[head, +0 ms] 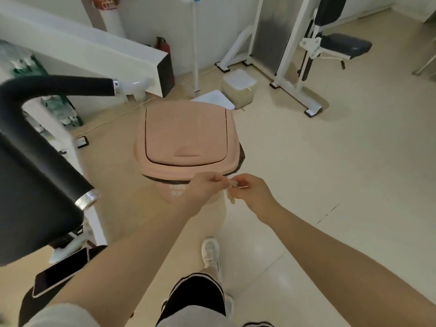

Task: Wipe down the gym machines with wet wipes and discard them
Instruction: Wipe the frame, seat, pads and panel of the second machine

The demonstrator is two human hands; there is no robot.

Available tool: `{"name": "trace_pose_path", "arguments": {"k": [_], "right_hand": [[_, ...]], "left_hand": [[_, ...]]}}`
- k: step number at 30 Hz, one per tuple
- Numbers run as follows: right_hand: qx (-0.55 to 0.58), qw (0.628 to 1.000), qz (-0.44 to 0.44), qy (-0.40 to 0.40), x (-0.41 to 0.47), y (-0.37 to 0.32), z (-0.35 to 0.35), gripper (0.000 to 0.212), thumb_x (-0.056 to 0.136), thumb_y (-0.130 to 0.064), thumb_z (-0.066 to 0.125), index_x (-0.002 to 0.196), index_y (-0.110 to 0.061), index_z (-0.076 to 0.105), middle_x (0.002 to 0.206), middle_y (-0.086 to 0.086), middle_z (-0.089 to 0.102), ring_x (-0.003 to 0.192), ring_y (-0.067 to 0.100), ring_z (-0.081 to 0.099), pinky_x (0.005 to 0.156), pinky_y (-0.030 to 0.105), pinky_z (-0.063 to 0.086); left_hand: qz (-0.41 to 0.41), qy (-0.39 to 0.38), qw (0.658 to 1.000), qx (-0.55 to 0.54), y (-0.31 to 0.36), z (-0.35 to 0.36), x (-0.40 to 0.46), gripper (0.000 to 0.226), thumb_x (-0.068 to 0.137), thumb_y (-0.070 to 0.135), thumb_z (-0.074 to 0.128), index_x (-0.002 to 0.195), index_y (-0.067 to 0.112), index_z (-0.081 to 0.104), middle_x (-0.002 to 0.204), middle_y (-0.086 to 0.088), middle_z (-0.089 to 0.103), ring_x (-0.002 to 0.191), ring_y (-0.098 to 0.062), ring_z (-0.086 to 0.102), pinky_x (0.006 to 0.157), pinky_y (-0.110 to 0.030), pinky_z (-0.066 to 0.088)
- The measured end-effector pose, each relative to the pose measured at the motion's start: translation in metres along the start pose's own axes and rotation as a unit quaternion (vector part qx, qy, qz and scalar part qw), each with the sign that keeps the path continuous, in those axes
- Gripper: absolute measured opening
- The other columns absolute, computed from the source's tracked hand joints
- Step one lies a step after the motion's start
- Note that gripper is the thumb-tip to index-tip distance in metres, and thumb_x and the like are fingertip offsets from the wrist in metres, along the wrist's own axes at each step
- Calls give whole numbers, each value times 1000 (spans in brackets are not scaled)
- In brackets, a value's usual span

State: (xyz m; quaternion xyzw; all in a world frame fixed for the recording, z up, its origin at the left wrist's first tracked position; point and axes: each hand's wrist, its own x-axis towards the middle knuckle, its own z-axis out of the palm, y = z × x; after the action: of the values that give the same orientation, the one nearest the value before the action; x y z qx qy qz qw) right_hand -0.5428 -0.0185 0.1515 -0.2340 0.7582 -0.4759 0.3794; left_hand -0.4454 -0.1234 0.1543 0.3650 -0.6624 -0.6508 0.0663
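Hands are meeting just in front of a pink bin [186, 140]; the left hand [207, 185] and the right hand [250, 190] are both pinching a small crumpled wet wipe [230, 188] between curled fingertips, and the wipe is hanging between them near the bin's closed lid, level with its front rim; a black liner is showing under the rim; a padded machine roller [40, 166] is lying at the left with a phone [61, 272] below it; a white weight machine [306, 50] is standing well apart at the back.
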Motion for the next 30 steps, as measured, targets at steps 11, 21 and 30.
{"name": "trace_pose_path", "arguments": {"k": [11,21,30], "right_hand": [[-194,981,10,19,186,-1,-47,21,78,4,57,71,-16,56,74,3,59,70,18,54,56,10,39],[-383,908,-88,-147,319,46,-4,19,89,-4,40,96,-14,55,102,3,53,87,21,54,70,31,46],[-503,796,-154,-299,384,92,18,33,93,-5,45,124,-12,50,128,6,48,110,22,50,89,30,42]], "left_hand": [[-41,114,985,119,30,-14,201,34,90,-3,38,114,6,59,123,-8,58,117,-23,49,92,-18,27],[-147,-59,817,554,-34,-40,309,61,92,5,36,148,17,14,158,-5,0,144,-22,9,112,-37,14],[-113,-68,764,631,-75,-52,351,64,91,2,36,149,18,13,158,-4,-7,145,-23,-1,116,-36,4]]}}
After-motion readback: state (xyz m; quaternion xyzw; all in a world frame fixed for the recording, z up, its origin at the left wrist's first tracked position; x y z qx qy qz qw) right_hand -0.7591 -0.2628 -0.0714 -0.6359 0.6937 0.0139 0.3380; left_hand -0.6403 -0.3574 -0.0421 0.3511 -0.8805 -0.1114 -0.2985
